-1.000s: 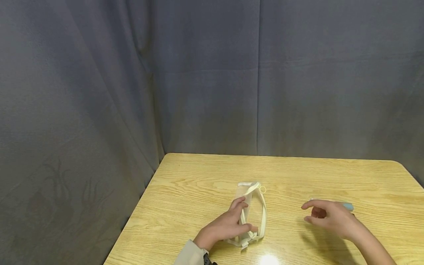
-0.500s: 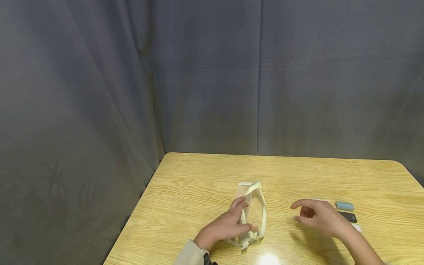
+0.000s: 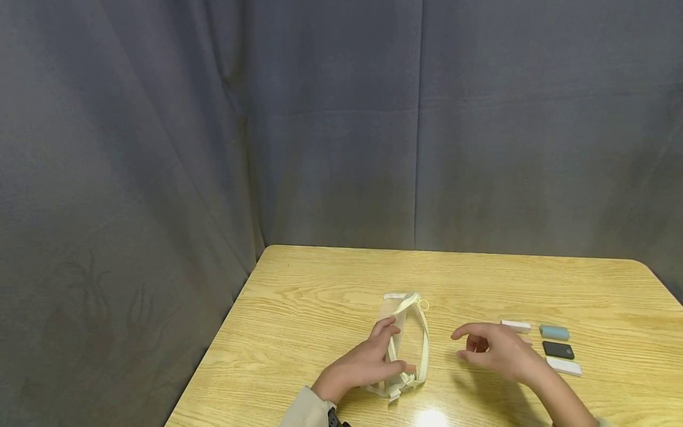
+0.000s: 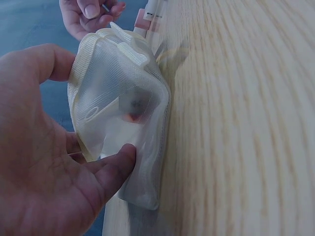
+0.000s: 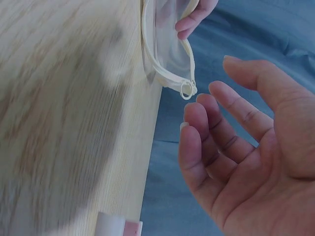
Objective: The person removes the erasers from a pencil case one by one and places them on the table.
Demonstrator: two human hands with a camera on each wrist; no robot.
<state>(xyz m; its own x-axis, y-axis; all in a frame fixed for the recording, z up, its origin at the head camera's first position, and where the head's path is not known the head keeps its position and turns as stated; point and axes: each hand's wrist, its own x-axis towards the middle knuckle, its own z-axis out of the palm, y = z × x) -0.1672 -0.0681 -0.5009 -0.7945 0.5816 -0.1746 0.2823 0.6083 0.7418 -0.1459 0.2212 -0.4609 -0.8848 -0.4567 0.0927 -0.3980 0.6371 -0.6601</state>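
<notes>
A see-through mesh zip pouch (image 3: 412,338) with cream trim lies on the table, its zipped mouth spread apart. My left hand (image 3: 363,359) grips its left side, thumb at the near end and fingers over the rim; in the left wrist view the mesh pouch (image 4: 123,93) bulges between thumb and fingers. An orange patch (image 3: 409,369) shows within the mouth by the thumb. My right hand (image 3: 496,350) hovers right of the pouch, fingers loosely bent, holding nothing. In the right wrist view, the pouch's ring pull (image 5: 186,90) appears just beyond the fingertips of the right hand (image 5: 251,142).
Right of my right hand lie a white block (image 3: 515,326), a light-blue cylinder (image 3: 554,332), a small black rectangular piece (image 3: 558,350) and a white bar (image 3: 563,366). A pinkish piece is partly hidden behind that hand. Grey curtains (image 3: 341,130) hang behind the wooden table (image 3: 320,279).
My right hand has moved left toward the pouch, uncovering the small things on the right. The left hand and the pouch stay where they were.
</notes>
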